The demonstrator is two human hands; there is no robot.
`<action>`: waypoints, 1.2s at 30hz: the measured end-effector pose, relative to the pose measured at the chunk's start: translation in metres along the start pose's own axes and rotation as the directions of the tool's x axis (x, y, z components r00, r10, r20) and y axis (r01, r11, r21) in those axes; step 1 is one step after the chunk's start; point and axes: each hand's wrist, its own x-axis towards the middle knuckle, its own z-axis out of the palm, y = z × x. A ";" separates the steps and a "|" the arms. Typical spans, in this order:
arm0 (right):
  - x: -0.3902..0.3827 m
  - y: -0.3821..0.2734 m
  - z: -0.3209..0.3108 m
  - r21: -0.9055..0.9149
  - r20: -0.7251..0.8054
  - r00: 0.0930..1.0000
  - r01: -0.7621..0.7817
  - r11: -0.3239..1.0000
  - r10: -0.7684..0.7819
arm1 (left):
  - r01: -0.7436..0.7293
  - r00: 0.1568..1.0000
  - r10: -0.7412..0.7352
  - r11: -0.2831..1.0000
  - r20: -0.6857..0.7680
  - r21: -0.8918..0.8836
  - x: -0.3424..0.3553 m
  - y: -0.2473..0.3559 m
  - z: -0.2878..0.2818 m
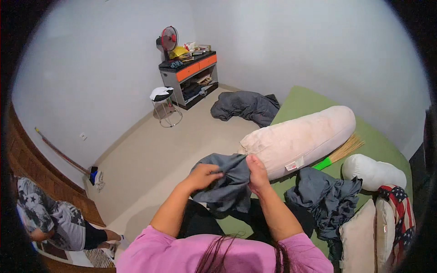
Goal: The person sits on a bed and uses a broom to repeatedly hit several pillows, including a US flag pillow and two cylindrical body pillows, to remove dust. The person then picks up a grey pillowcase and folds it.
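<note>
A bunched dark grey cloth (223,186) hangs in front of me over my lap. My left hand (205,176) is closed on its left side, fingers pointing inward across the fabric. At its upper right edge, my right hand (257,174) grips the cloth with the thumb uppermost. Just beyond that hand lies a long, pale pink bolster (302,136), uncovered and stained, its gathered end close to the cloth. Whether the cloth touches the bolster end I cannot tell.
On the green mattress (302,102) are a straw broom (343,152), crumpled grey fabric (321,191), a white bolster (373,172) and pillows (359,236). Grey bedding (246,107) lies on the floor. A stool (163,95) stands by a cabinet (189,73). Another person (68,223) is at lower left.
</note>
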 end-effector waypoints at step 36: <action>-0.005 -0.037 0.003 -0.095 -0.134 0.953 0.259 0.961 -0.270 | 0.002 0.853 -0.521 0.033 -0.016 -0.999 -0.001 -0.061 0.021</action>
